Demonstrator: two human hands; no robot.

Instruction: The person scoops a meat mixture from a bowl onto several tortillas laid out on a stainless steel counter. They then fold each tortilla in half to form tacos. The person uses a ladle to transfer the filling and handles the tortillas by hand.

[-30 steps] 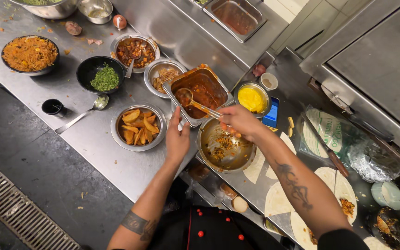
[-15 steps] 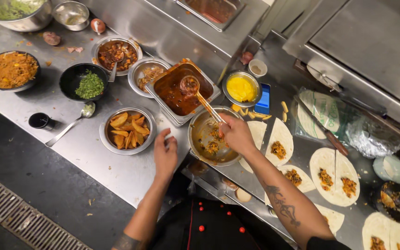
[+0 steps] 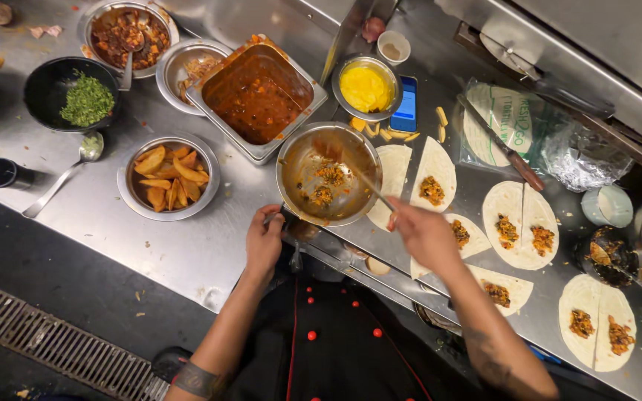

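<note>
My right hand (image 3: pixel 423 232) grips the handle of a spoon (image 3: pixel 362 178) whose bowl end dips into a round steel bowl (image 3: pixel 328 174) with a little orange filling left in it. My left hand (image 3: pixel 264 239) rests at the counter's near edge just below that bowl, its fingers curled at the rim; I cannot tell whether it grips anything. To the right lie several halved tortillas (image 3: pixel 434 172) with small heaps of filling on them.
A rectangular pan of red sauce (image 3: pixel 255 98), a bowl of potato wedges (image 3: pixel 168 177), a black bowl of chopped herbs (image 3: pixel 74 93), a yellow-filled bowl (image 3: pixel 365 87), a blue phone (image 3: pixel 406 104), a loose spoon (image 3: pixel 62 178), a tortilla bag (image 3: pixel 507 119) and foil (image 3: pixel 581 160).
My right hand pulled the spoon out of the red sauce pan and down into the steel bowl, then drew back toward the tortillas. My left hand slid right to the bowl's near rim.
</note>
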